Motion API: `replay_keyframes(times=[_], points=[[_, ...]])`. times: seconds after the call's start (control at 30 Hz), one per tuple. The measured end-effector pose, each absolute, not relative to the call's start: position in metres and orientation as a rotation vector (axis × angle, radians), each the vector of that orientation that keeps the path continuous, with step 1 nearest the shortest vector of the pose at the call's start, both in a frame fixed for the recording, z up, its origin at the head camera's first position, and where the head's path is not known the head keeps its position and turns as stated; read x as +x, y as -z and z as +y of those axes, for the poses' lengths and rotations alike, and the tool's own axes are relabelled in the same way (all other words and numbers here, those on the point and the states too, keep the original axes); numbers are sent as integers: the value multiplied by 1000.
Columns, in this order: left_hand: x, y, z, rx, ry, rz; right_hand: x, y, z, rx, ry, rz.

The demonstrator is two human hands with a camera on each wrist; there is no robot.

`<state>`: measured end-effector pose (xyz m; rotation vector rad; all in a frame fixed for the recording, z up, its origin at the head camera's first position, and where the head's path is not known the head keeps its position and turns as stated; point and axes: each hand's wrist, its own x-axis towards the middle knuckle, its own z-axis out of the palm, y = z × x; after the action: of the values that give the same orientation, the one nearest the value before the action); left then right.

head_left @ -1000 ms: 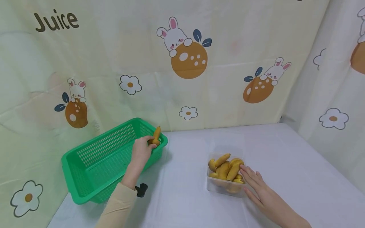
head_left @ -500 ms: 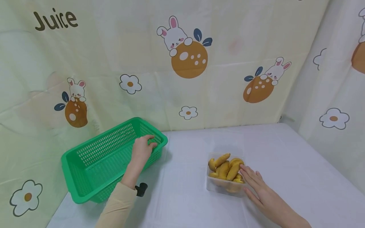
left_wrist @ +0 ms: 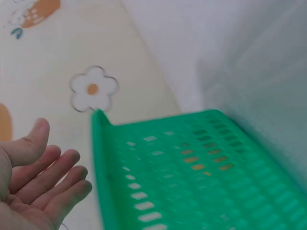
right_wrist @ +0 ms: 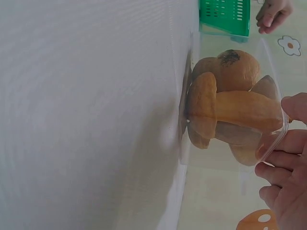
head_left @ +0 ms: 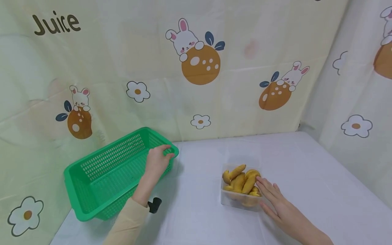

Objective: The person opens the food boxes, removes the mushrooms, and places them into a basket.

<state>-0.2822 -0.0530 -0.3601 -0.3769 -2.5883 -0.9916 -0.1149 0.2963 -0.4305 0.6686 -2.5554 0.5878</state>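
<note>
My left hand (head_left: 157, 162) holds nothing above the right end of the green plastic basket (head_left: 68, 190), its fingers apart from the thumb. In the left wrist view that hand (left_wrist: 48, 187) is beside the basket's rim, and yellow-brown patches (left_wrist: 197, 167) show through the slotted wall. My right hand (head_left: 283, 209) rests its nearly straight fingers against the right side of a clear plastic box (head_left: 240, 203). Yellow-brown mushrooms (head_left: 249, 183) are heaped in the box up to its rim. The right wrist view shows thick stems and rounded caps on these mushrooms (right_wrist: 244, 109) through the clear wall.
Both containers stand on a white-covered table (head_left: 202, 224), the basket left and the box right of centre. A printed curtain (head_left: 147, 51) hangs along the table's back edge. A black strap piece (head_left: 154, 205) is at my left wrist.
A second ago my left hand held a mushroom over the basket's right end. It has let go, and the hand has shifted slightly right. My right hand stays at the box.
</note>
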Motion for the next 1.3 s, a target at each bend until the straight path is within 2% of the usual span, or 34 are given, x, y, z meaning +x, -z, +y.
replay_keyframes(times=[0.2,0.57,0.97,1.3], points=[[-271,344,-30,-484,1008,-2549,-115,431,298,656,-580,-2559],[-250,331,13,-870,989,-2433,-116,432,297,642,-607,-2577],[-227,357,51,-1303,892,-2547,-115,432,296,669,-599,-2562],[-221,381,79,-1423,844,-2654,-115,428,298,688,-605,-2560]])
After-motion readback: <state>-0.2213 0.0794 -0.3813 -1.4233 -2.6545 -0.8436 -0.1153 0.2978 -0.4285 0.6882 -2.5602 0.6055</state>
